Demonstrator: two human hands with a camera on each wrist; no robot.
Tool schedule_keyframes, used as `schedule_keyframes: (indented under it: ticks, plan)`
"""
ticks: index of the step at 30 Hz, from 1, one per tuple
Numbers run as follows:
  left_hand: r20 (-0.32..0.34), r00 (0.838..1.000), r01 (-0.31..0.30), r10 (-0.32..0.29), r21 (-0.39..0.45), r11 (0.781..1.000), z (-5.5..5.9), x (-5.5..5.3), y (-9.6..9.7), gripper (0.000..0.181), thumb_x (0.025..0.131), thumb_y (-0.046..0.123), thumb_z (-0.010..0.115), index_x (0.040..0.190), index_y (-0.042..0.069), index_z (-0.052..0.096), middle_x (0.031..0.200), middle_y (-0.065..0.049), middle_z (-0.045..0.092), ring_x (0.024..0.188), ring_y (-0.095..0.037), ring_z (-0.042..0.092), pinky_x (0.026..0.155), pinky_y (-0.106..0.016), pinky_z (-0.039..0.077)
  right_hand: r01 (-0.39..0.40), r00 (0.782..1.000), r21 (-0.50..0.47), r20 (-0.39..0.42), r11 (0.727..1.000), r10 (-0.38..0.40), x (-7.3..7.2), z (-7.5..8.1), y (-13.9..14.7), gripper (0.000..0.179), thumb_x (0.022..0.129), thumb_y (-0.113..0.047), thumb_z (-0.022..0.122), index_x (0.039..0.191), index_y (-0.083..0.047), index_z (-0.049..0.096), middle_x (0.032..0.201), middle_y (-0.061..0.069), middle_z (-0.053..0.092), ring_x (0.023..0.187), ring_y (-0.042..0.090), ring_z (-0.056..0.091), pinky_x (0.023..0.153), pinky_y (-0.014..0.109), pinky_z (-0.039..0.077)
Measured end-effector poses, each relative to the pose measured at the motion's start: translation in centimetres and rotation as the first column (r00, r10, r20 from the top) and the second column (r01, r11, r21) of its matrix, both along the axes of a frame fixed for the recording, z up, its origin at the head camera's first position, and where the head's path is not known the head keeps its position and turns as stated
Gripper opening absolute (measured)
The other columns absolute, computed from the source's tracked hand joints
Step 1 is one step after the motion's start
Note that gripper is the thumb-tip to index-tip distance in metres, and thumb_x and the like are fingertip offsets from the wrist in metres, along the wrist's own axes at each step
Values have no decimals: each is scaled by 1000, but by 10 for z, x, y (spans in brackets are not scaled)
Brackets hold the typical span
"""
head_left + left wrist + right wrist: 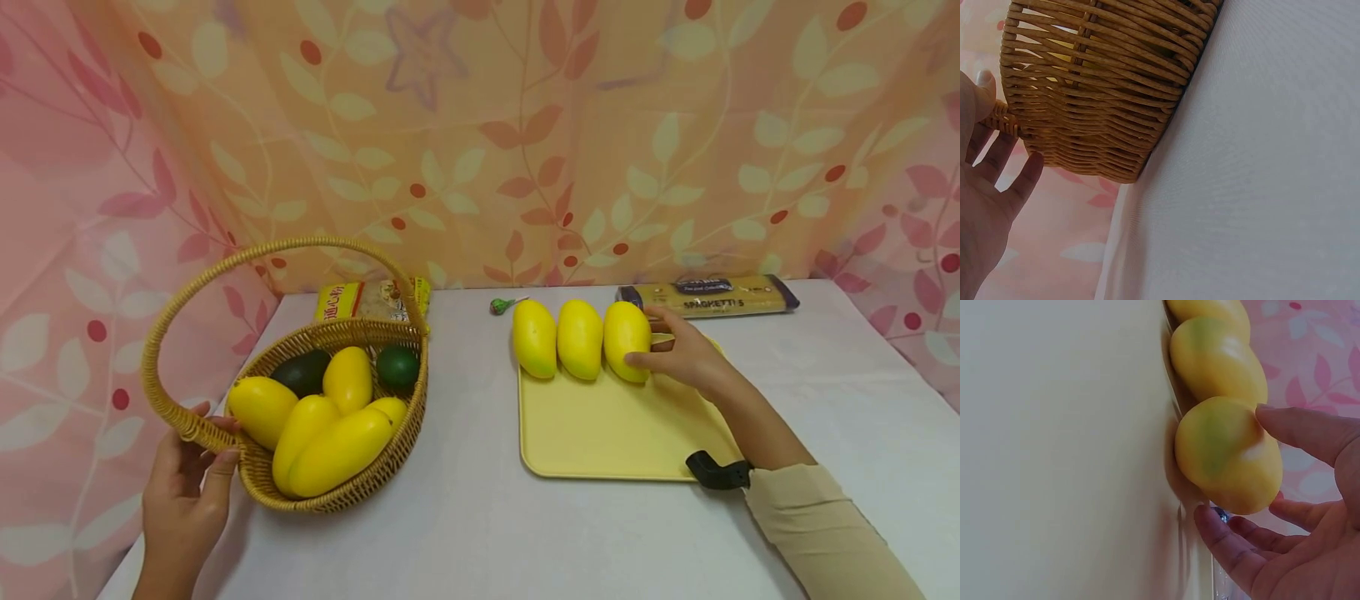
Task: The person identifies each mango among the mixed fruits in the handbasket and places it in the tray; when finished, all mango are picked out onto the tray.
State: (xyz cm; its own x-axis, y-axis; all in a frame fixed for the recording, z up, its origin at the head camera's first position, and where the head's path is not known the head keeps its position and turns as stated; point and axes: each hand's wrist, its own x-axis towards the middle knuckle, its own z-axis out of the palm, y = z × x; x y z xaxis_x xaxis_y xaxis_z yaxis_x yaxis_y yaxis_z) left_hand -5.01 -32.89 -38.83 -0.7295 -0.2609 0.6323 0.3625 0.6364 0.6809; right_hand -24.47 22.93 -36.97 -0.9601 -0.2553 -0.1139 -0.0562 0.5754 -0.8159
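Observation:
My left hand (pixel 187 479) holds the wicker basket (pixel 375 487) at the foot of its arched handle, thumb on one side and fingers behind. In the left wrist view, the little finger rests near the weave. Several yellow mangoes (pixel 341 450) and two dark green avocados (pixel 300 373) lie inside the basket. On the right, my right hand (pixel 693 354) is spread around the rightmost mango (pixel 627 342). Its thumb touches the fruit, while lower fingers stand apart from it in the right wrist view. Two more mangoes (pixel 580 340) line up beside it along the yellow tray's (pixel 615 433) far edge.
Behind the tray lies a spaghetti packet (pixel 708 298). A yellow-and-red food packet (pixel 371 300) is partly hidden by the basket. A small green-wrapped lollipop (pixel 501 306) lies near the left mango. Patterned cloth (pixel 480 150) hangs behind the white-covered table (pixel 465 517).

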Motion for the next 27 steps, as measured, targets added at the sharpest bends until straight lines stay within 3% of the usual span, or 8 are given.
schedule_keyframes:
  ticks: [11,16,21,27]
  plan:
    - [7,1000,2,-2,1,1000,-2,0,-2,71,80,-33,57,144,-6,45,113,-8,60,106,-12,62,96,-15,47,11,1000,10,22,1000,-12,1,5,3,100,90,-36,76,160,-3,12,153,33,28,131,54,41,101,62,44]
    - [17,1000,4,-5,22,1000,-2,0,-2,72,79,-33,57,145,-6,45,114,-3,60,106,-12,62,96,-16,47,33,999,49,-9,998,-33,3,12,0,100,91,-38,75,161,-5,11,156,31,23,133,54,37,103,65,40]
    - [-52,998,49,-48,24,999,-3,-1,-2,68,80,-34,55,142,-10,45,113,-10,61,106,-14,62,95,-16,48,44,992,104,-122,994,-32,11,22,-11,94,91,-38,75,159,-4,20,155,30,29,136,53,34,105,68,36]
    - [-34,999,38,-37,27,999,-4,-1,-2,68,81,-32,57,143,-9,45,114,-8,60,107,-14,62,96,-16,47,-17,956,104,-291,994,47,29,35,-45,70,92,-29,75,149,-4,43,149,23,41,132,48,41,106,68,35]
